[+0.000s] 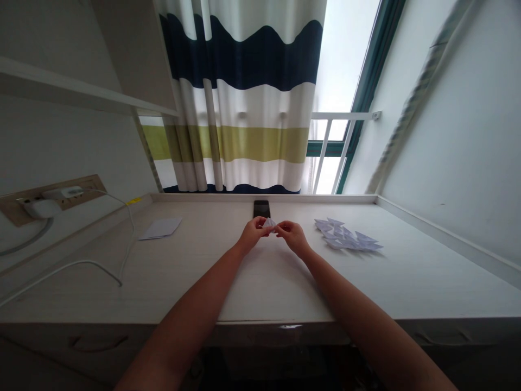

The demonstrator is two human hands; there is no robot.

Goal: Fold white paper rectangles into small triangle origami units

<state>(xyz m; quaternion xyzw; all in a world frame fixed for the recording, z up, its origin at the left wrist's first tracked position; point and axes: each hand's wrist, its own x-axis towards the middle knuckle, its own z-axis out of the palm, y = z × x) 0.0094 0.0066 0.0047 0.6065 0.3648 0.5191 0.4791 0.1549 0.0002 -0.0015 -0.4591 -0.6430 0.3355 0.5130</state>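
Observation:
Between my two hands, above the middle of the desk, is a small folded piece of white paper. My left hand pinches it from the left side. The fingertips of my right hand are closed on its right lower edge. Just behind the hands a dark phone lies on the desk, its near end partly covered by them. To the right of my right hand lies a pile of several folded paper pieces with pointed ends. A small stack of flat white paper sheets rests at the left.
The white desk has a raised rim along the back and sides. A white cable runs over its left part from a plug in the wall socket. A striped curtain hangs behind, beside a window with a white railing.

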